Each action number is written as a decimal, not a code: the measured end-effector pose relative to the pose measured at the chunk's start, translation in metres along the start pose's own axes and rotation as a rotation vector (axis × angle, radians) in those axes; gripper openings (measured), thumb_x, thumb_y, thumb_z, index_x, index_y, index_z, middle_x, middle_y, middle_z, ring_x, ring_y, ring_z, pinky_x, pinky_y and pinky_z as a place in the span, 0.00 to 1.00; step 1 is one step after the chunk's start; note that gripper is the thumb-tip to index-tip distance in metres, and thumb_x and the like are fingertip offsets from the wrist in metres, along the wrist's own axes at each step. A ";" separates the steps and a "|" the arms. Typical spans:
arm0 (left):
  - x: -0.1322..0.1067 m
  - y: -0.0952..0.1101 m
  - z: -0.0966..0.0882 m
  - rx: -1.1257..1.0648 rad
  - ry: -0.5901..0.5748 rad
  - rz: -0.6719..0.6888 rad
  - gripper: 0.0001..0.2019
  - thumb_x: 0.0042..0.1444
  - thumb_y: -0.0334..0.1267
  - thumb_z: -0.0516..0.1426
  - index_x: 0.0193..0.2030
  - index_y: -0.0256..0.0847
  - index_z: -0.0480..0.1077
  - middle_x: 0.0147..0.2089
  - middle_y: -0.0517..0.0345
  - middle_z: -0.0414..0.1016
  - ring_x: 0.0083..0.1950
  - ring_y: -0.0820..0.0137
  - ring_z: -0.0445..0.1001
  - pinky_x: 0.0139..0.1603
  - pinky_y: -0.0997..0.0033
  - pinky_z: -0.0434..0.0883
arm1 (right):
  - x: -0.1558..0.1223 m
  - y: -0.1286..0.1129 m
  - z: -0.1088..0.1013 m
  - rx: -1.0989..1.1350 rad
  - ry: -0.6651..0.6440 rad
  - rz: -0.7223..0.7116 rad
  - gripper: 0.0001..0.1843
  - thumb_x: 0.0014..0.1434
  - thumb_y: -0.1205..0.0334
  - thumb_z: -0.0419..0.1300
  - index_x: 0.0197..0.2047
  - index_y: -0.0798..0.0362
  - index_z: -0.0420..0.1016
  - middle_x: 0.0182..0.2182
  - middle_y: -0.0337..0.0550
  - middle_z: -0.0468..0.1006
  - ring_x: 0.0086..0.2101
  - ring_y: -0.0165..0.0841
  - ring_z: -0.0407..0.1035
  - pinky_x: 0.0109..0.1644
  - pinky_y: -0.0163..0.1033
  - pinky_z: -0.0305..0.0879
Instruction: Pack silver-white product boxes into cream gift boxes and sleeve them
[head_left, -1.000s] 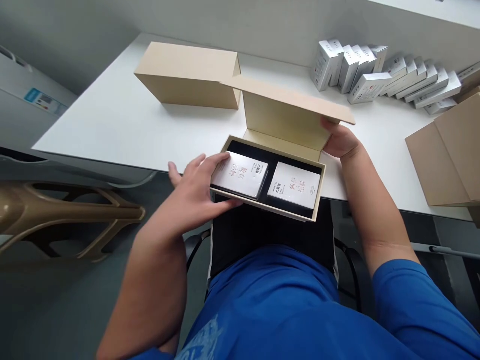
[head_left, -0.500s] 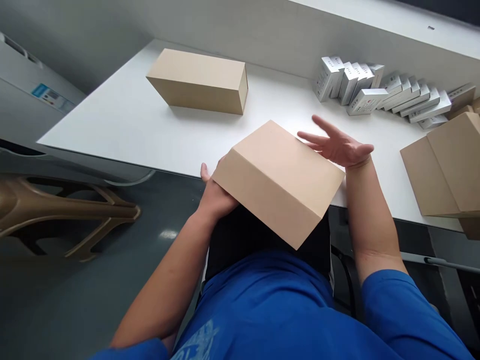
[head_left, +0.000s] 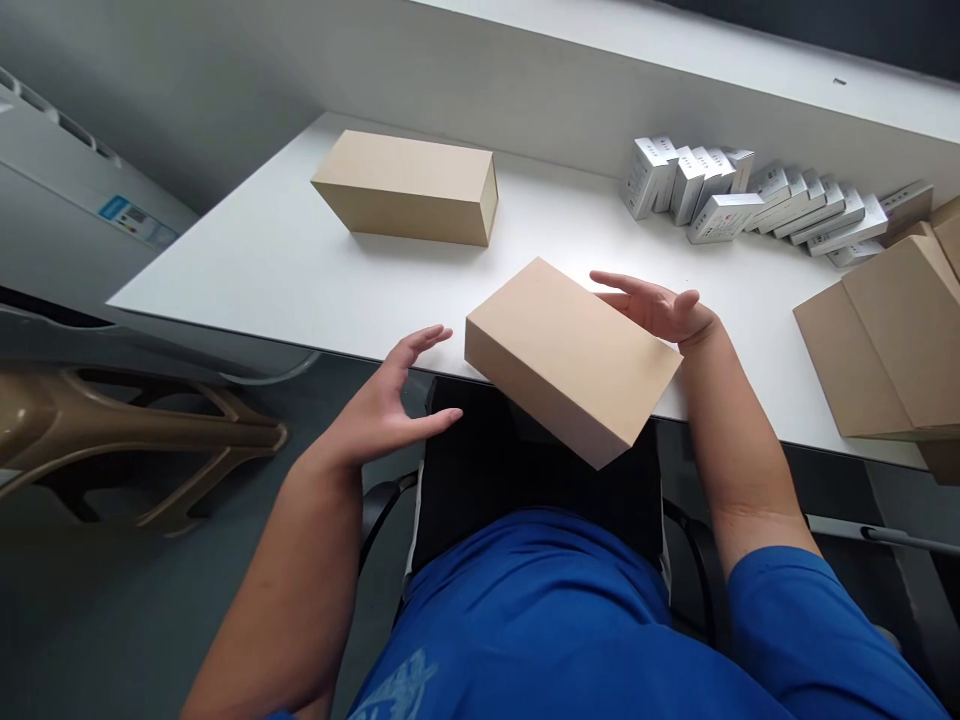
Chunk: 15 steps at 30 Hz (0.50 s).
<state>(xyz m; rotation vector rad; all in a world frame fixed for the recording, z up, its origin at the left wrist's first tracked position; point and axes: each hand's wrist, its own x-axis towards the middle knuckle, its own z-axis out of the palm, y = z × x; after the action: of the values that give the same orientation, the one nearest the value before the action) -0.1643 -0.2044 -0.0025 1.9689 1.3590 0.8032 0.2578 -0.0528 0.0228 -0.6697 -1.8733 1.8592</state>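
Note:
A plain brown cardboard box (head_left: 574,345) sits at a slant across the table's front edge, its near corner jutting out over my lap. To its left, my left hand (head_left: 394,400) is open, thumb and fingers spread, clear of the box. My right hand (head_left: 656,308) is by the box's far right side with fingers stretched and thumb raised. Some of its fingertips are hidden behind the box, so whether they touch it I cannot tell.
Another brown box (head_left: 409,190) lies at the back left of the white table (head_left: 247,265). Several small white boxes (head_left: 724,217) stand in a row along the back right. More cardboard boxes (head_left: 885,340) are at the right edge. A brown plastic stool (head_left: 187,430) is on the floor at left.
My left hand has let go of the box and moved left, opening. The box has turned flatter, its front side showing less. My right hand has come down and in towards it.

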 end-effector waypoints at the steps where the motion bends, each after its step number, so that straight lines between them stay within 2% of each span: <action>1: 0.004 0.006 0.000 0.063 0.016 0.017 0.52 0.56 0.61 0.70 0.81 0.50 0.53 0.81 0.42 0.60 0.83 0.46 0.59 0.85 0.38 0.54 | 0.000 0.002 0.000 0.021 0.007 -0.005 0.73 0.39 0.04 0.55 0.78 0.42 0.62 0.73 0.55 0.71 0.73 0.56 0.64 0.70 0.68 0.68; 4: 0.024 0.037 0.003 0.267 0.013 0.163 0.59 0.52 0.63 0.73 0.83 0.50 0.48 0.84 0.42 0.53 0.87 0.41 0.46 0.86 0.32 0.46 | 0.001 0.009 0.000 0.128 -0.031 -0.058 0.69 0.42 0.04 0.51 0.76 0.39 0.65 0.74 0.52 0.70 0.73 0.55 0.65 0.71 0.71 0.66; 6: 0.043 0.066 0.008 0.386 -0.071 0.306 0.59 0.52 0.61 0.73 0.83 0.52 0.48 0.86 0.44 0.50 0.88 0.39 0.39 0.84 0.25 0.33 | 0.001 0.014 -0.001 0.183 -0.068 -0.083 0.65 0.46 0.06 0.52 0.76 0.39 0.65 0.75 0.50 0.68 0.73 0.53 0.65 0.72 0.71 0.64; 8: 0.063 0.096 0.015 0.471 -0.199 0.441 0.59 0.51 0.58 0.74 0.83 0.54 0.49 0.87 0.48 0.46 0.88 0.38 0.36 0.82 0.23 0.24 | 0.001 0.017 -0.002 0.201 -0.051 -0.090 0.64 0.48 0.07 0.51 0.76 0.40 0.65 0.75 0.50 0.68 0.73 0.52 0.65 0.74 0.68 0.62; 11: 0.094 0.132 0.032 0.568 -0.413 0.596 0.59 0.50 0.51 0.74 0.84 0.52 0.50 0.88 0.49 0.42 0.88 0.39 0.33 0.79 0.23 0.18 | 0.003 0.021 -0.005 0.190 0.058 -0.083 0.66 0.48 0.05 0.47 0.75 0.43 0.67 0.73 0.52 0.72 0.72 0.51 0.67 0.75 0.63 0.63; 13: 0.114 0.143 0.047 0.631 -0.562 0.624 0.59 0.48 0.46 0.72 0.84 0.48 0.49 0.88 0.45 0.39 0.88 0.38 0.32 0.77 0.21 0.17 | 0.005 0.023 -0.008 0.188 0.111 -0.070 0.66 0.48 0.05 0.47 0.74 0.44 0.69 0.72 0.52 0.73 0.70 0.51 0.69 0.74 0.59 0.67; 15: 0.135 0.145 0.063 0.656 -0.672 0.581 0.65 0.43 0.45 0.72 0.86 0.46 0.44 0.88 0.41 0.38 0.87 0.33 0.31 0.76 0.18 0.18 | 0.006 0.025 -0.011 0.208 0.120 -0.054 0.62 0.52 0.07 0.48 0.73 0.45 0.69 0.72 0.52 0.73 0.68 0.50 0.71 0.72 0.57 0.70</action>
<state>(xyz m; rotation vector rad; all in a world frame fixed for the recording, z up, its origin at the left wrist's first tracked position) 0.0070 -0.1274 0.0870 2.8428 0.6744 -0.1623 0.2608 -0.0401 -0.0024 -0.6381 -1.5817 1.9018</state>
